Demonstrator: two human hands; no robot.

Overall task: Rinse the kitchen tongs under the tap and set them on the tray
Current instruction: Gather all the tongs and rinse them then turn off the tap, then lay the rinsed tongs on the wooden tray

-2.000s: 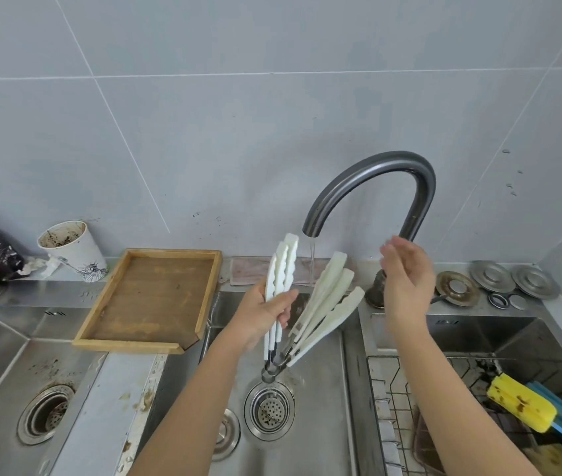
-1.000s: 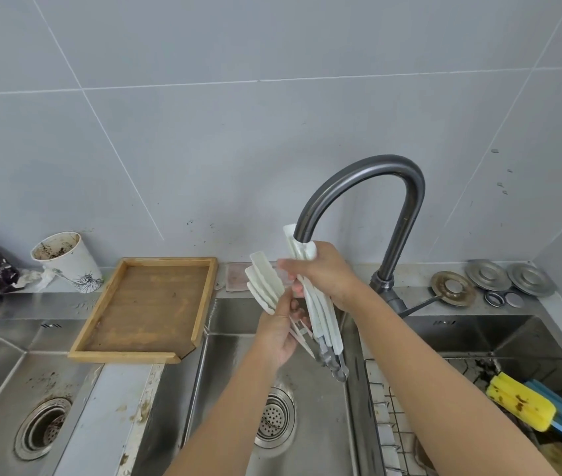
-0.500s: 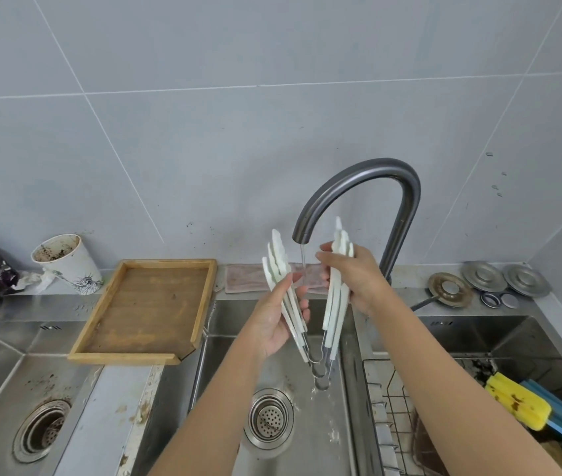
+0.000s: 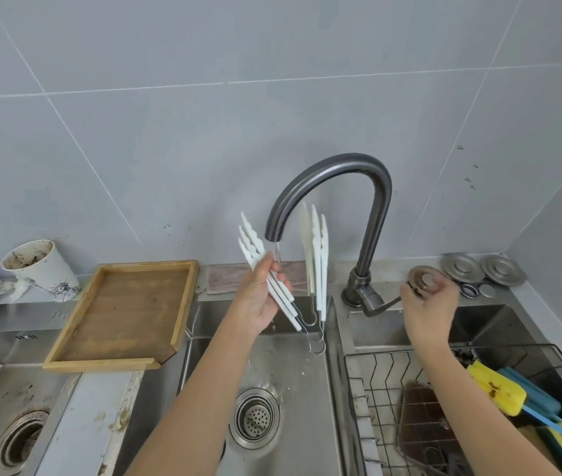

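My left hand (image 4: 261, 297) grips one arm of the white kitchen tongs (image 4: 314, 255), which stand spread open with their tips up under the spout of the dark tap (image 4: 338, 170). A thin trickle of water falls from the spout between the two arms. My right hand (image 4: 429, 307) is off the tongs and rests at the end of the tap lever (image 4: 381, 305), fingers curled around it. The wooden tray (image 4: 125, 307) sits to the left on the sink's edge with nothing in it.
The middle sink basin (image 4: 272, 389) with its drain lies below the tongs. A wire rack (image 4: 410, 407) with yellow and blue sponges (image 4: 499, 393) fills the right basin. Metal drain covers (image 4: 479, 269) lie at the back right, a dirty paper cup (image 4: 39, 269) at the back left.
My right hand has let go of the tongs' right arm and moved right to the tap lever. The water stream has thinned. My left hand still holds the tongs under the spout.
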